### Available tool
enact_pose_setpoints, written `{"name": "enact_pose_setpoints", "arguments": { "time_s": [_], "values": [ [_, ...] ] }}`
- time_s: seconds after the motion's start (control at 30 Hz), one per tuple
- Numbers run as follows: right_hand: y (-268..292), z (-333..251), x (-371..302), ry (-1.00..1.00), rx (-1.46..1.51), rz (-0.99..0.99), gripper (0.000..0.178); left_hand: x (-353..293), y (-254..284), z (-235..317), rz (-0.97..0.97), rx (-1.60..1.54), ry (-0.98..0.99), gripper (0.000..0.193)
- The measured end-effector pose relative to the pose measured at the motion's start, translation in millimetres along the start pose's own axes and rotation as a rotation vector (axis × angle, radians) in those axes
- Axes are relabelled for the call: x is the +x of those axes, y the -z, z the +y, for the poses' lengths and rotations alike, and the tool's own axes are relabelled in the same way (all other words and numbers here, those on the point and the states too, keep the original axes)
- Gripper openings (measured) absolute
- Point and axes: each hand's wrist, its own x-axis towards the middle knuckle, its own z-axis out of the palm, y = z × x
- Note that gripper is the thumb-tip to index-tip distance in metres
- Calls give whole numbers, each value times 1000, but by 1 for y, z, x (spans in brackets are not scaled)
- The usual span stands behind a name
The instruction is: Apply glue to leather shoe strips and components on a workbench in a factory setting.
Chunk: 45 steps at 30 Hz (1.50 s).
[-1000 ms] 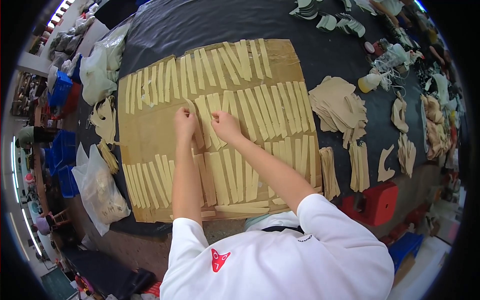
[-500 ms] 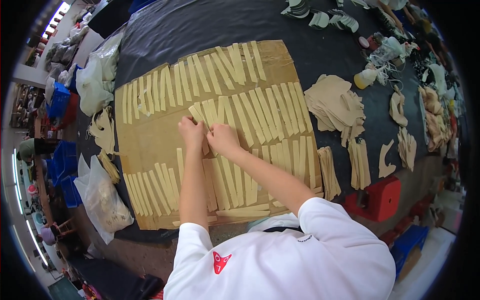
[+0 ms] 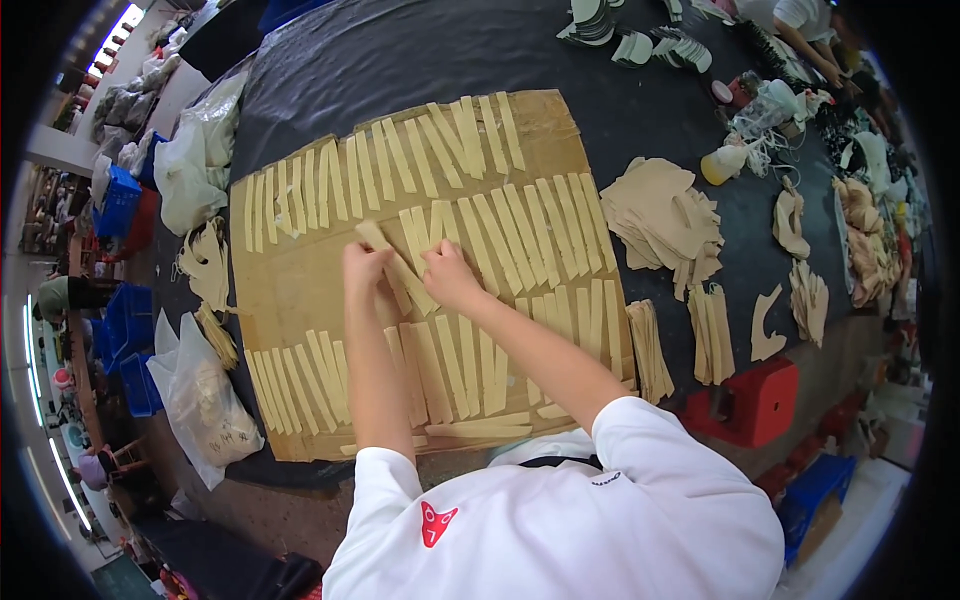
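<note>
My left hand (image 3: 365,268) is closed on one cream strip (image 3: 395,260), which lies slanted, its upper end past my fingers and its lower end toward my right hand. My right hand (image 3: 452,278) has its fingers drawn together at the lower ends of the middle row of strips (image 3: 512,235); whatever is between its fingertips is hidden. Both hands are over a brown cardboard sheet (image 3: 290,295) bearing several rows of narrow cream strips. Tan strips (image 3: 405,375) lie side by side under my forearms, partly covered by them.
The cardboard rests on a black-covered table (image 3: 400,50). To the right are a pile of tan cut pieces (image 3: 660,215), strip bundles (image 3: 710,335) and a yellowish bottle (image 3: 722,165). Plastic bags (image 3: 210,400) line the left edge. A red stool (image 3: 755,400) stands beside the table.
The slanted strip has come away from the middle row, tilting left in my left hand. My hands have moved slightly apart. At the far right, another person's arm has come into view.
</note>
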Motion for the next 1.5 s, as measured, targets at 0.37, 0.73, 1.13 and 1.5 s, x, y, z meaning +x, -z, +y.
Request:
{"name": "enact_pose_setpoints", "arguments": {
  "time_s": [0.37,0.73,1.13,1.5],
  "values": [
    [36,-3,-5,-421,1105,26,33,-16,-26,32,-319,-250,-79,21],
    [46,13,-40,-192,23,110,26,4,-81,5,288,344,-148,37],
    [39,26,-37,-89,-43,39,26,-9,-35,0,-110,-295,-67,18],
    [80,5,-33,-279,265,168,24,-13,-75,25,-252,84,-242,31]
  ]
}}
